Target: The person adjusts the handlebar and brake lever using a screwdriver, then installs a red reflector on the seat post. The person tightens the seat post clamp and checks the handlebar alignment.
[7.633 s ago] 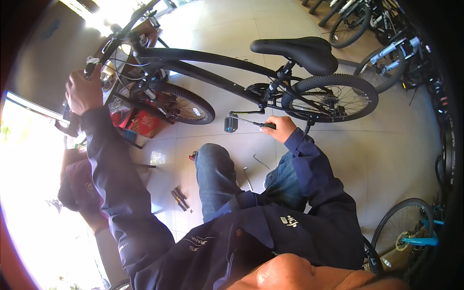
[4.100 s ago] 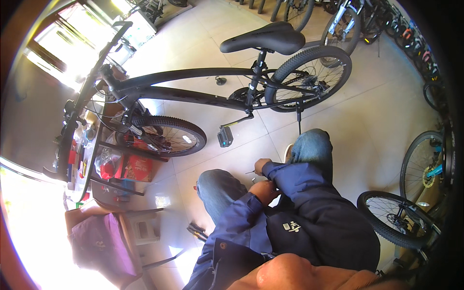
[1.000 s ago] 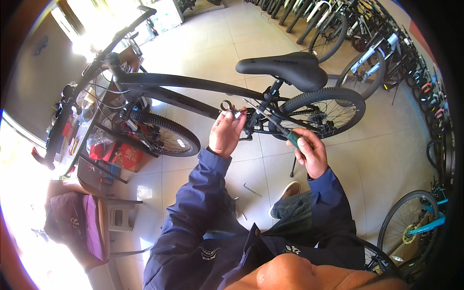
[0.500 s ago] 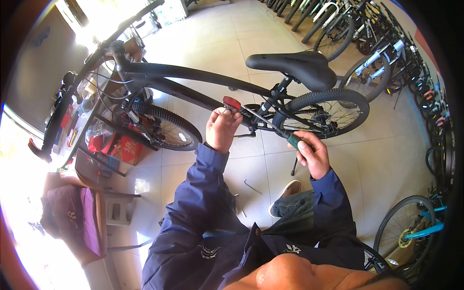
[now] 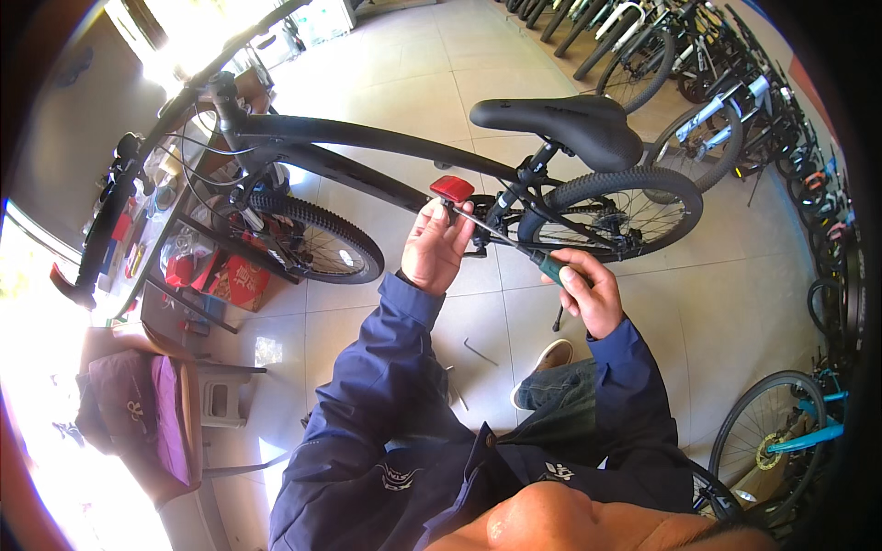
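Between the fingers of my left hand (image 5: 432, 250) is a red bicycle reflector (image 5: 452, 189) on a dark bracket, its red face turned up. My right hand (image 5: 589, 294) grips the dark green handle of a screwdriver (image 5: 551, 268). The metal shaft slants up and left, and its tip meets the bracket below the reflector; the exact contact point is too small to make out. Just beyond both hands stands a black bicycle (image 5: 344, 172) with a black saddle (image 5: 562, 127), apart from the reflector.
Hex keys (image 5: 480, 352) lie on the tiled floor near my shoe (image 5: 544, 372). At left are a cluttered table (image 5: 158, 241), a red box (image 5: 241, 283) and a chair (image 5: 188, 413) with a bag. Parked bicycles (image 5: 634, 60) line the right side; a blue one (image 5: 808, 441) stands lower right.
My left hand has shifted slightly right with the reflector, which has tilted so more of its red face shows. The right hand with the screwdriver has moved a little left.
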A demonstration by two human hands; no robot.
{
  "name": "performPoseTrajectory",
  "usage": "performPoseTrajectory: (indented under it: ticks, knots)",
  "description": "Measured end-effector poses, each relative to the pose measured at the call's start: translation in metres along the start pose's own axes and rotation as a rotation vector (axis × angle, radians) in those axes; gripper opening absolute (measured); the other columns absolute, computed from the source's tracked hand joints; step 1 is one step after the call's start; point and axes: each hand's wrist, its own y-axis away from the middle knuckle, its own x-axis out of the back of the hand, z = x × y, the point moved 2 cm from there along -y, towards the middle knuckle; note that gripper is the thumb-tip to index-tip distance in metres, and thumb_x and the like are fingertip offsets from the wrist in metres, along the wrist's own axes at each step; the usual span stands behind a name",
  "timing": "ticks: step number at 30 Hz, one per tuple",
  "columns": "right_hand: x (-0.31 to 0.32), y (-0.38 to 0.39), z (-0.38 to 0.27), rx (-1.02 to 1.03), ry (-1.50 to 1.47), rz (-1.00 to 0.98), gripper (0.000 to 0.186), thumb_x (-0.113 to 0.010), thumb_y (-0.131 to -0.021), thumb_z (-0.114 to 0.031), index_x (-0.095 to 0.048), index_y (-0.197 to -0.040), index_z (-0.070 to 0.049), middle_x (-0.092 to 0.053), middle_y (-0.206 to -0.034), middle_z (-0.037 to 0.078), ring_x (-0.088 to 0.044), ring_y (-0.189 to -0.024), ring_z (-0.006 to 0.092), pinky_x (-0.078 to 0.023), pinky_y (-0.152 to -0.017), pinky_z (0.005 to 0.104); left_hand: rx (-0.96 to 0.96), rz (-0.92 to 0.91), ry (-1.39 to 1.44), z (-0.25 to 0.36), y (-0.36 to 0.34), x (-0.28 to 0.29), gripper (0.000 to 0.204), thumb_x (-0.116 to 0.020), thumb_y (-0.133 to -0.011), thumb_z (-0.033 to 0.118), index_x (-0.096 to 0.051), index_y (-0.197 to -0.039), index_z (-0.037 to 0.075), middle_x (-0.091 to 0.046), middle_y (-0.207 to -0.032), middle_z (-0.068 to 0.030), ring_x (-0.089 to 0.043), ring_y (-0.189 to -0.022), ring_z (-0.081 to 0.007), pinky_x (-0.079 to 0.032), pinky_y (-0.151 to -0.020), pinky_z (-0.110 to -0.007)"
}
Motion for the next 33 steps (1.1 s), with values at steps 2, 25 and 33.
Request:
performPoseTrajectory:
  ticks: [2,25,33]
  knots:
    - [0.000,0.000,0.000,0.000,-0.019,0.002,0.032,-0.060,-0.106,-0.017,-0.061,-0.134,-0.002,-0.075,-0.103,0.010,-0.054,-0.065,0.0041,-0.043,-0.054,0.0199,0.004,0.002,0.007,-0.002,0.000,0.002,0.034,-0.062,-0.107,0.017,-0.056,-0.140,0.010,-0.065,-0.138,-0.0103,-0.063,-0.130,-0.0222,-0.054,-0.112,-0.037]
    - [0.018,-0.002,0.023,-0.406,-0.494,-0.182,0.039,-0.048,-0.112,-0.038,-0.060,-0.137,-0.010,-0.070,-0.101,0.011,-0.045,-0.053,0.0032,-0.034,-0.041,0.0176,-0.115,-0.119,-0.169,0.001,-0.004,0.006,0.022,-0.058,-0.108,0.010,-0.059,-0.130,0.011,-0.069,-0.129,-0.0142,-0.070,-0.117,-0.0232,-0.060,-0.102,-0.037]
    - [0.018,-0.001,0.016,-0.281,-0.302,-0.240,0.045,-0.052,-0.110,-0.037,-0.058,-0.141,-0.005,-0.070,-0.102,0.010,-0.046,-0.053,0.0041,-0.036,-0.045,0.0186,-0.118,-0.065,-0.215,0.005,-0.002,0.005,0.020,-0.064,-0.105,0.009,-0.061,-0.125,0.010,-0.070,-0.121,-0.0111,-0.071,-0.111,-0.0234,-0.060,-0.099,-0.038]
